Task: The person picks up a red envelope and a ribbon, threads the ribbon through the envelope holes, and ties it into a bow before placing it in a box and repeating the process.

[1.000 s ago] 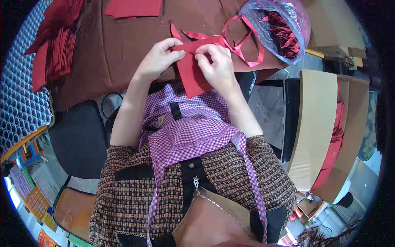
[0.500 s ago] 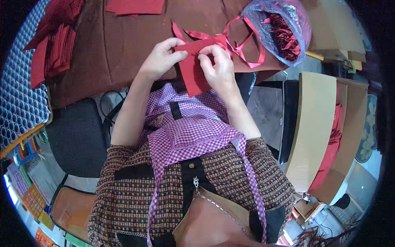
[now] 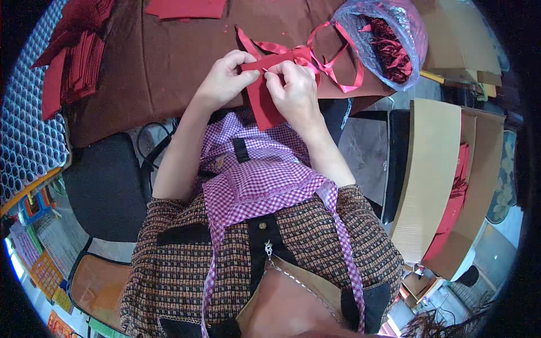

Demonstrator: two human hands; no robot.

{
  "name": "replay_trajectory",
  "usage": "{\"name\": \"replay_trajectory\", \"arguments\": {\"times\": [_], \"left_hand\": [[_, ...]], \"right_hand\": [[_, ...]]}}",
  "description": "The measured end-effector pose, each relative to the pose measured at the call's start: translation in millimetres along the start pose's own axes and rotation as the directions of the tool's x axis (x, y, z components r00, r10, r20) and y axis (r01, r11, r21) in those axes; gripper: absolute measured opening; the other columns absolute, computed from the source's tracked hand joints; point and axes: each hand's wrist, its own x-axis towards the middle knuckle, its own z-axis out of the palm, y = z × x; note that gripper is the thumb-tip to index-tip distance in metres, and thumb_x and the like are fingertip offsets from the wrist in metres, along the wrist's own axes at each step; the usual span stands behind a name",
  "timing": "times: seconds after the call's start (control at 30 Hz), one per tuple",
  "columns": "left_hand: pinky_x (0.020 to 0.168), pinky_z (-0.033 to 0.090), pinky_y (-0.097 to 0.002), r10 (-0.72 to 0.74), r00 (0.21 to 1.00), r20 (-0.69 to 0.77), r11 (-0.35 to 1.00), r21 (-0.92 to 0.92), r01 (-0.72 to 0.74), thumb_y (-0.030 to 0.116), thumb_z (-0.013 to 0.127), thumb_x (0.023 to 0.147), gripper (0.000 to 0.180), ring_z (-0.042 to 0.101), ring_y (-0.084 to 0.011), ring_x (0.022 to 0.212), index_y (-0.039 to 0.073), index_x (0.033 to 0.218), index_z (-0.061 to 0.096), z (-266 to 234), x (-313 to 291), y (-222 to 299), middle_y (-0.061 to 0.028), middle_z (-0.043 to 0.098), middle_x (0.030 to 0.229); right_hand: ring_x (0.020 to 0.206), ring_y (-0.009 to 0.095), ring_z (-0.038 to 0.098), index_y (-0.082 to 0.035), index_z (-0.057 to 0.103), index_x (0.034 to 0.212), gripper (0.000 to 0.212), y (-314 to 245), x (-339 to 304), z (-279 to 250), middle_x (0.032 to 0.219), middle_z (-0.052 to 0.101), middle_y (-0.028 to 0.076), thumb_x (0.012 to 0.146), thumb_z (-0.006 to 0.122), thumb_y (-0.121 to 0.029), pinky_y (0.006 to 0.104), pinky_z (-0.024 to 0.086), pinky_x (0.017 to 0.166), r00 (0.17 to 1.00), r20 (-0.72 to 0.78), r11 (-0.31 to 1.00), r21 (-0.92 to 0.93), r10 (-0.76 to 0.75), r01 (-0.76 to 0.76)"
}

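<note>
A flat red pouch-like piece of cloth (image 3: 263, 110) hangs tilted between my hands at the near edge of the table. My left hand (image 3: 221, 83) pinches its upper left corner between thumb and fingers. Against its upper face, my right hand (image 3: 296, 93) is closed in a pinch close to my left thumb. A tiny pale tip shows at the right fingertips; too small to name. Glossy red ribbon (image 3: 302, 55) lies gathered just beyond the right hand, with one tail to the left and a loop (image 3: 358, 67) to the right. Whether it is fixed to the cloth is hidden.
A brown cloth (image 3: 186, 62) covers the table. Stacked red pieces (image 3: 84, 65) lie at the left, more red pieces (image 3: 186, 8) at the far edge. A clear plastic bag (image 3: 414, 34) of red ribbons stands at right. Below it, an open cardboard box (image 3: 428, 169) holds red pieces.
My right hand has moved a little to the left, its fingertips now nearer my left thumb, with a tiny pale tip showing there. My left hand keeps its pinch.
</note>
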Motion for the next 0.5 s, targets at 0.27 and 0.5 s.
{"name": "replay_trajectory", "arguments": {"times": [0.27, 0.5], "left_hand": [[0.077, 0.045, -0.0255, 0.209, 0.978, -0.017, 0.893, 0.410, -0.184, 0.001, 0.064, 0.077, 0.017, 0.055, -0.0143, 0.089, -0.002, 0.094, 0.061, 7, -7, 21, -0.0061, 0.056, 0.098], [0.078, 0.046, -0.0279, 0.233, 0.972, -0.012, 0.894, 0.396, -0.209, 0.003, 0.064, 0.077, 0.019, 0.057, -0.0191, 0.091, -0.003, 0.095, 0.063, 7, -9, 21, -0.0096, 0.056, 0.099]], "right_hand": [[0.066, 0.030, 0.062, -0.001, 0.056, 0.074, 0.011, -4, 3, -4, 0.068, 0.062, 0.013, 0.076, 0.064, -0.009, 0.0415, 0.044, 0.067, 0.999, 0.045, 1.000, -0.019, 0.002, -0.001], [0.067, 0.032, 0.061, -0.001, 0.055, 0.075, 0.011, -8, 6, -2, 0.068, 0.062, 0.014, 0.075, 0.063, -0.009, 0.0420, 0.045, 0.066, 0.997, 0.071, 0.998, -0.065, 0.007, -0.002]]}}
